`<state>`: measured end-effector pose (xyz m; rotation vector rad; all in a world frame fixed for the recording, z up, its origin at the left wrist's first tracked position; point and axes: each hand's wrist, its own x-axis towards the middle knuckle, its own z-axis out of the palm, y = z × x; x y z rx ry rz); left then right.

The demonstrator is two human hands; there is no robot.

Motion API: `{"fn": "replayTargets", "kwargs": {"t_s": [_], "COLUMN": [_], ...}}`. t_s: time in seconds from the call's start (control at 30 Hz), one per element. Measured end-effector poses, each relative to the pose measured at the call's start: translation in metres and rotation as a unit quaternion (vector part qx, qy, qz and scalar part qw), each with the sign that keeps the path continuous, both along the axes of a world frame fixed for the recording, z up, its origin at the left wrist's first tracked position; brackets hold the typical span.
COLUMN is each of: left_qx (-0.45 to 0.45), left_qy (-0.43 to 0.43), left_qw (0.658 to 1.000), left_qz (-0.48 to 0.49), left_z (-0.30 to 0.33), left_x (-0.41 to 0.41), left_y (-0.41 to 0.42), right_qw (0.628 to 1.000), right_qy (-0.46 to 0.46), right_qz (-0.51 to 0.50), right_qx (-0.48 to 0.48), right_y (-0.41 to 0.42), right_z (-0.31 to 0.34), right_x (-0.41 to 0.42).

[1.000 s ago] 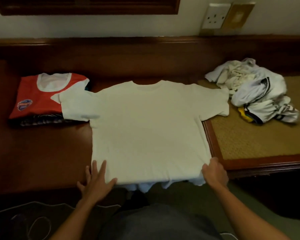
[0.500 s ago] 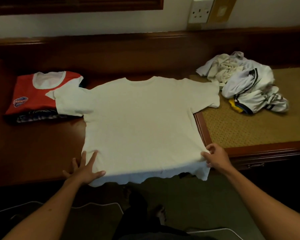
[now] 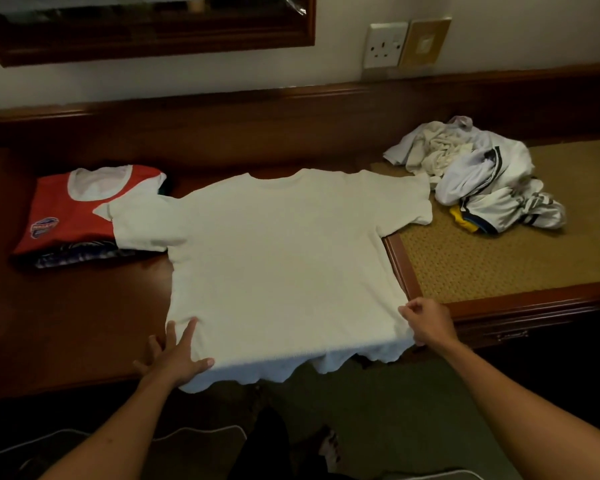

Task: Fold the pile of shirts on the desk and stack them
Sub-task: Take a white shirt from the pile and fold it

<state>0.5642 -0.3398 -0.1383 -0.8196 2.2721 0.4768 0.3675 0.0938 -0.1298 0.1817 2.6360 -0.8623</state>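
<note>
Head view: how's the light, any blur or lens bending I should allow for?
Head view: dim, warm room light; the white T-shirt is brightest and nearly textureless, the desk and floor sink into shadow. Both hands look soft-edged. Wide-angle bending curves the desk's back rail.

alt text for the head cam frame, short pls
A white T-shirt lies flat on a wooden desk; the left hand presses its hem corner, the right hand pinches the other. Folded shirts sit left, an unfolded pile right.
</note>
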Motion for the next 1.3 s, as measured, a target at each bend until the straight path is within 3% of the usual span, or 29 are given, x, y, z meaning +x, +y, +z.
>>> {"fn": "replayTargets", "kwargs": {"t_s": [0.17, 0.33, 0.53, 0.7, 0.87, 1.0, 1.17, 1.3], "left_qx": [-0.006, -0.005, 0.007, 0.005, 0.001, -0.013, -0.019, -0.035], "left_qy": [0.003, 0.008, 0.025, 0.031, 0.030, 0.021, 0.000, -0.007], "left_qw": [1.000, 1.000, 0.999, 0.999, 0.999, 1.000, 0.999, 0.993], "left_qz": [0.006, 0.014, 0.024, 0.029, 0.026, 0.004, -0.045, -0.116], "left_z": [0.000, -0.003, -0.011, -0.011, -0.007, 0.001, 0.010, 0.015], "left_x": [-0.004, -0.005, -0.004, -0.004, -0.003, -0.008, -0.030, -0.061], "left_y": [0.003, 0.006, 0.001, 0.003, 0.004, -0.001, -0.028, -0.052], "right_qw": [0.982, 0.959, 0.980, 0.998, 0.995, 0.999, 0.983, 0.984], "right_qy": [-0.019, 0.002, 0.095, 0.058, 0.049, 0.042, 0.019, 0.035], "right_qz": [0.068, 0.122, 0.098, -0.003, -0.043, -0.027, -0.005, -0.020], "right_qx": [0.178, 0.257, 0.143, -0.017, -0.071, -0.008, 0.184, 0.172], "right_y": [-0.022, -0.019, -0.010, 0.001, 0.013, 0.006, -0.029, -0.077], "right_z": [-0.010, -0.009, -0.010, -0.007, -0.005, -0.010, 0.004, 0.010], "right_x": [0.006, 0.004, 0.010, 0.002, 0.002, 0.007, 0.021, 0.032]}}
